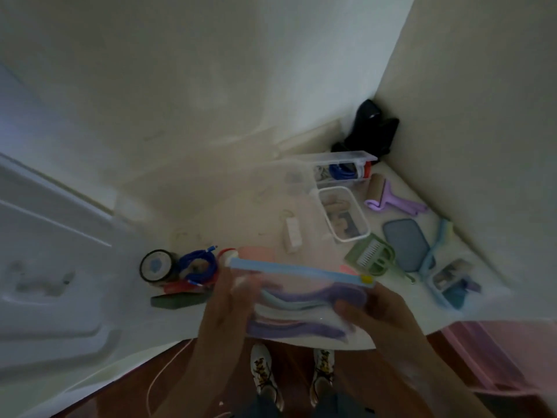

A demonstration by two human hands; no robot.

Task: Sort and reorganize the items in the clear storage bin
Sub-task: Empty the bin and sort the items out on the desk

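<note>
In the head view, a person is standing at a white desk set into a corner, and both hands are holding up a clear zip pouch with a light blue zipper strip, just above the desk's near edge. The left hand is gripping the pouch's left side, thumb lying over its front. The right hand is gripping the right side, fingers curled over the front face. Purple and pale blue things are showing through the plastic, too blurred to name.

The clear storage bin is sitting far right on the desk, well beyond the hands, with a blue cable and something red-capped inside. Just near of it, a smaller clear container with a white rim is holding beige things. To its right, a purple lint roller, a dark blue-grey hand mirror and a green comb-like tool are lying spread out. A black object is standing in the far corner.

Left of the pouch, a roll of tape is lying beside a coiled blue cable, with a dark green block just near of them. Below the desk edge, two patterned white shoes are standing on a wooden floor.
</note>
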